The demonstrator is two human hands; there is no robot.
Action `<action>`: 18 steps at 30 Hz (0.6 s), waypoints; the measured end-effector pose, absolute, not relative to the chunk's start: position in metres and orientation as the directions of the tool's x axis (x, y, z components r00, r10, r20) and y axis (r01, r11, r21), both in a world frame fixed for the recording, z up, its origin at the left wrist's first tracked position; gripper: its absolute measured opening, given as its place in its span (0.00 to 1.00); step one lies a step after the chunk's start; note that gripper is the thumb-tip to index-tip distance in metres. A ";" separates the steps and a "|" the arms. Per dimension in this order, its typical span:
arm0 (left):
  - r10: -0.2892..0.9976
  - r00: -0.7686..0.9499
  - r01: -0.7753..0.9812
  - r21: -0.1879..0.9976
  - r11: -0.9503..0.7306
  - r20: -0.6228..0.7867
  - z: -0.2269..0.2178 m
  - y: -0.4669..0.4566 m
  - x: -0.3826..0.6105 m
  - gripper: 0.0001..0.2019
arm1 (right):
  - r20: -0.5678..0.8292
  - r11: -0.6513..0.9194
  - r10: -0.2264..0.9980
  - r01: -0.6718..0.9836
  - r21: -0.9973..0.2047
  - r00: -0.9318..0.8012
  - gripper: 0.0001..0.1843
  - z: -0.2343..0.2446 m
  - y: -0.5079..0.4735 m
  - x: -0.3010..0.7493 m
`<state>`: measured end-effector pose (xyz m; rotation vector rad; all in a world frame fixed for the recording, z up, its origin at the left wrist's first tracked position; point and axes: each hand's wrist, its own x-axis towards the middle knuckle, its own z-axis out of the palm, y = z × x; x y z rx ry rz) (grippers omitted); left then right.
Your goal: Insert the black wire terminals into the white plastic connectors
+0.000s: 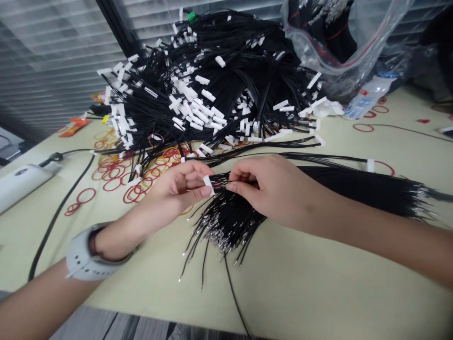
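One white connector (209, 185) is held near the middle of the frame, pinched between the thumb and fingers of the left hand (179, 191). Just to its right, thin black wires (220, 177) are nipped by the right hand (274, 186), thumb and forefinger brought together. Both grips are closed, then: the left on the connector, the right on the wires, though how many are caught there cannot be told.

And how is it likely to handle? Next to no weight is to be expected. The connector looks like hard plastic, probably smooth enough to be lost from a slack pinch. The wires look soft and springy, easily bent, easily tangled. Their metal tips (221, 236), fanned out below the hands at lower centre, are judged the delicate part. The connector is best taken by its flat sides, each wire just behind its tip, where less bending is likely.

Now the position: the connector is tilted across the left fingertips, with wires seen on the side turned towards the right hand. The fanned tips are spread under the right hand, over the table (318, 293). At upper centre, beyond both hands, a pile (244, 66) of wires and white connectors is heaped.
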<state>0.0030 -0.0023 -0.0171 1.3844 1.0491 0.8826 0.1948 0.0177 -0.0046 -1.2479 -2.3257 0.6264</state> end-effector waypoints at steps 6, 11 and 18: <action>0.943 0.320 0.129 0.990 0.049 -0.088 -0.018 -0.001 0.001 0.06 | 0.149 0.483 0.834 0.575 -0.660 -0.531 0.06 -0.007 0.019 0.194; 0.943 0.316 0.075 0.993 0.087 -0.106 -0.018 -0.002 0.003 0.06 | 0.195 0.518 0.826 0.574 -0.634 -0.529 0.08 -0.012 0.016 0.191; 0.953 0.287 0.125 0.990 0.066 -0.099 -0.021 -0.004 0.008 0.08 | 0.277 0.596 0.790 0.580 -0.555 -0.547 0.05 -0.022 0.010 0.186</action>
